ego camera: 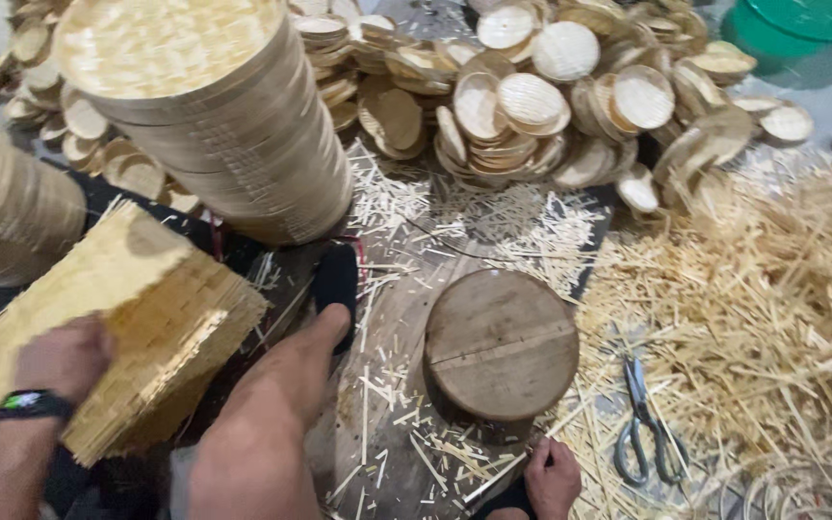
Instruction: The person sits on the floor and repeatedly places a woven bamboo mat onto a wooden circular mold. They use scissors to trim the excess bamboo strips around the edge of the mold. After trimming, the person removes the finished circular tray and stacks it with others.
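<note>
Largest item: the tall leaning stack of round woven bamboo discs (pixel 214 116) stands at upper left, and below it the thick square stack of woven bamboo mats (pixel 117 327) lies tilted, with your left hand (pixel 62 358) flat on its near-left corner, fingers spread over the top mat rather than gripping. The round dark wooden block (pixel 501 342) sits centre, and the grey-handled scissors (pixel 645 424) lie just right of it on the straw. Your right hand (pixel 553 477), just below the block, has its fingers curled narrow around a thin bamboo sliver (pixel 493 479).

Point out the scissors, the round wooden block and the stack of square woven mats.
scissors (pixel 645 424), head view, on the pivot.
round wooden block (pixel 501 342), head view, top face.
stack of square woven mats (pixel 137 299), head view, top mat.
</note>
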